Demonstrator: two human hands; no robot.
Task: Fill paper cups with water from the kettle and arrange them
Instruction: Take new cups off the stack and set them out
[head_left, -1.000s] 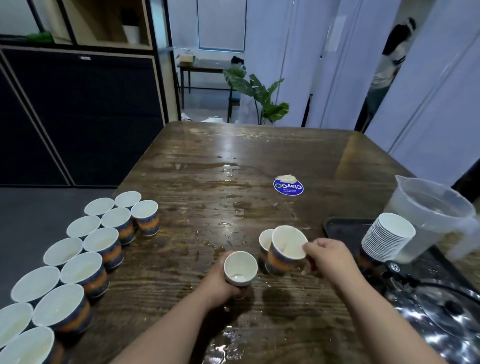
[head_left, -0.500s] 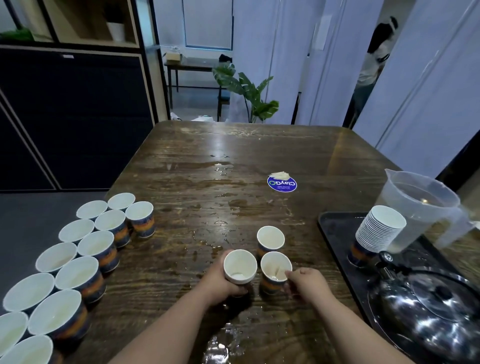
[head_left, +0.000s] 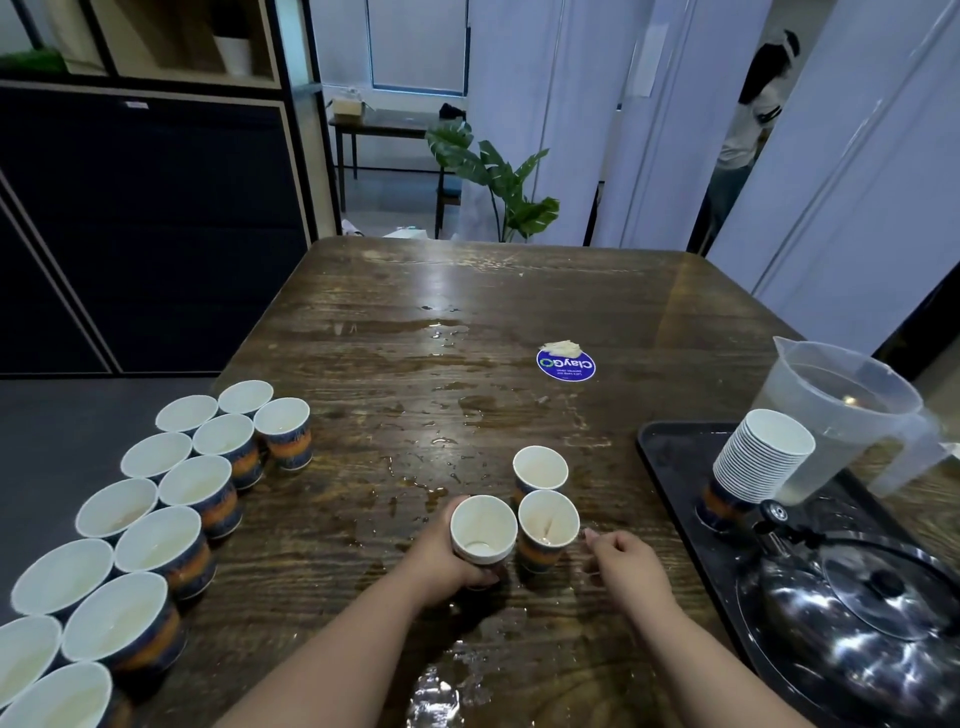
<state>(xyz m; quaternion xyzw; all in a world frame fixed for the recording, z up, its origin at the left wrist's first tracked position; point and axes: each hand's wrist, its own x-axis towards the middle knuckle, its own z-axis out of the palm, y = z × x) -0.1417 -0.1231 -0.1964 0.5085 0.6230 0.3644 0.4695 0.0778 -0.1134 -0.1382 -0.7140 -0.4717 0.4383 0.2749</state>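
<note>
My right hand (head_left: 626, 558) has let go, loosely curled beside the set-down cup (head_left: 548, 525), seemingly nearly empty, while my left hand (head_left: 447, 553) grips another cup (head_left: 483, 530).

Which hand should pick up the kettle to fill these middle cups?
Probably the right hand: it holds nothing and is nearest the kettle on the tray. The left hand grips a cup.

Head view, down over table (head_left: 467, 322)
</note>
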